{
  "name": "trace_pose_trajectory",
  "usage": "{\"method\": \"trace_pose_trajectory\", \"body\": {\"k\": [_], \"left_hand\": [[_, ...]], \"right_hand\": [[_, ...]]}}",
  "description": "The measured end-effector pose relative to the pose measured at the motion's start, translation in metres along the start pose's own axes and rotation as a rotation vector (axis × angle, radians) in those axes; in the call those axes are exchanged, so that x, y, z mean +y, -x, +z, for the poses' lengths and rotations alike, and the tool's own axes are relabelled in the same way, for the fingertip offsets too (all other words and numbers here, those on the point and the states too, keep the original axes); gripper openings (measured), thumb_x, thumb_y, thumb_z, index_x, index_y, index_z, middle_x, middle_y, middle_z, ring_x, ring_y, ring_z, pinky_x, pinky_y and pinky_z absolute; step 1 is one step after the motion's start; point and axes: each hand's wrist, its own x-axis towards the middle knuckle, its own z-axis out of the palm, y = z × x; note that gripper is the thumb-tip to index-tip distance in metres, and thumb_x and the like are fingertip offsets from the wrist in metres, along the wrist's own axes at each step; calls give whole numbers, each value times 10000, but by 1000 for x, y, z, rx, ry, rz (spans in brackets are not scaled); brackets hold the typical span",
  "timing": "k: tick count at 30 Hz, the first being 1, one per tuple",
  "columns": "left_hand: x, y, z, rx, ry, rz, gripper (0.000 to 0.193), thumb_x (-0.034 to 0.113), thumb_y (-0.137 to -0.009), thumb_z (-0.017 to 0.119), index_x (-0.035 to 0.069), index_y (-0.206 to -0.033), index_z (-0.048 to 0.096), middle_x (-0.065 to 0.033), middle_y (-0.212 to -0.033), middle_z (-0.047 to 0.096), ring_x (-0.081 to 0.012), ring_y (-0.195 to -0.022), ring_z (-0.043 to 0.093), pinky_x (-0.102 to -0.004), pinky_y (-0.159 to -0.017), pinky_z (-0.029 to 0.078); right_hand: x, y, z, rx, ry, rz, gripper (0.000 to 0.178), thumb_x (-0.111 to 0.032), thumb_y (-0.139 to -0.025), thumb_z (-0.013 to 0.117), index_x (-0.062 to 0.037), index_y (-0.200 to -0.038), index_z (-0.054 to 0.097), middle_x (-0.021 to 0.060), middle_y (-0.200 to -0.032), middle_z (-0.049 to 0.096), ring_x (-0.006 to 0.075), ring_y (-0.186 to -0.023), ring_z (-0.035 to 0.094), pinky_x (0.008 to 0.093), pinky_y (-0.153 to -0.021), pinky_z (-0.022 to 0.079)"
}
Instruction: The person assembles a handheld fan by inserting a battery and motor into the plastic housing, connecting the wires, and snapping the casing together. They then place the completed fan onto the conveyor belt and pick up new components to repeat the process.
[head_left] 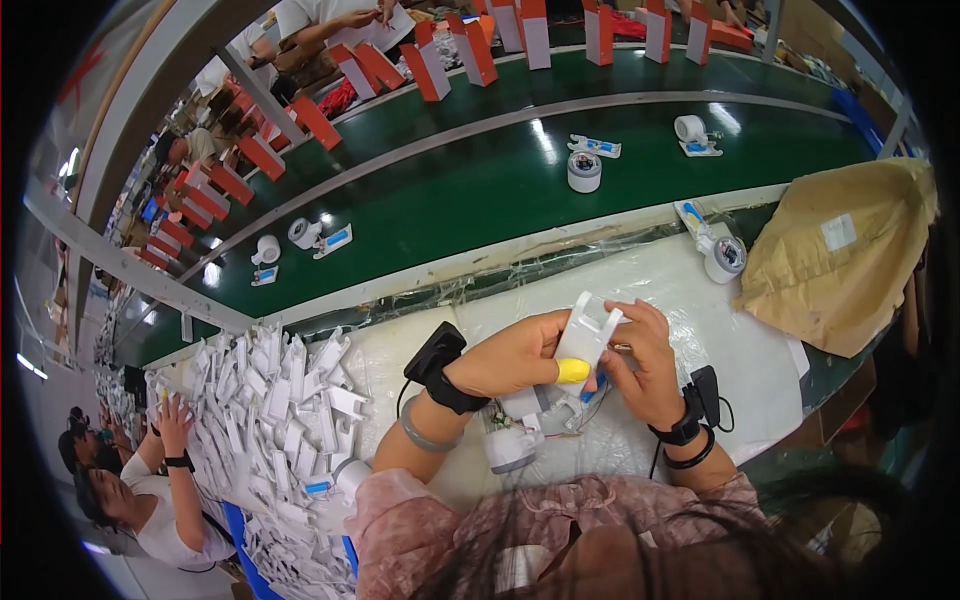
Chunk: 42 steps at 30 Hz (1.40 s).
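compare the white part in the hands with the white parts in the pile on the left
The held white part is a single piece, upright, pinched between the left hand and right hand above a round white unit. The pile is many pieces lying loose and jumbled on the table, untouched by this person. Both look like the same flat white plastic shape.

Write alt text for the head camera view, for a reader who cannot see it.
Both hands, the left hand with a yellow thumb cover and the right hand, hold a flat white plastic part above a plastic-covered bench. A heap of similar white parts lies to the left, and a green conveyor belt runs behind.
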Motion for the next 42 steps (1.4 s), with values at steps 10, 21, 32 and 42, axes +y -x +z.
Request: {"method": "trace_pose_trajectory", "body": {"k": [10, 21, 32, 42], "left_hand": [[11, 1, 21, 413, -503, 142, 558, 216, -748, 779, 45, -1215, 527, -64, -1044, 576, -158, -954, 566, -295, -830, 460], [-4, 2, 19, 258, -821, 481, 372, 116, -929, 516, -8, -1279, 495, -157, -1069, 595, -304, -963, 603, -339, -831, 484], [-11, -6, 14, 433, -479, 216, 241, 124, -997, 404, 6, -1182, 504, -32, -901, 586, -74, -660, 520, -224, -604, 451], [-17, -10, 22, 450, -504, 216, 307, 102, -972, 436, 19, -1263, 487, -25, -878, 567, -59, -620, 501, -208, -540, 414]], "right_hand": [[-9, -7, -24, -324, -374, 95, 128, -89, -905, 586, -12, -990, 642, 97, -812, 661, 263, -911, 619, 384, -925, 447], [-11, -2, -37, -429, -700, 483, 140, -84, -868, 677, 36, -941, 667, 96, -827, 666, 121, -597, 627, 216, -543, 470], [-10, -6, -33, -153, -713, 685, 179, -56, -875, 668, 10, -1040, 646, 15, -744, 630, 72, -651, 557, 214, -615, 444], [-10, -3, -13, -6, 299, -32, 183, -56, -750, 742, -55, -918, 668, 68, -722, 622, 257, -675, 578, 344, -659, 440]]}}
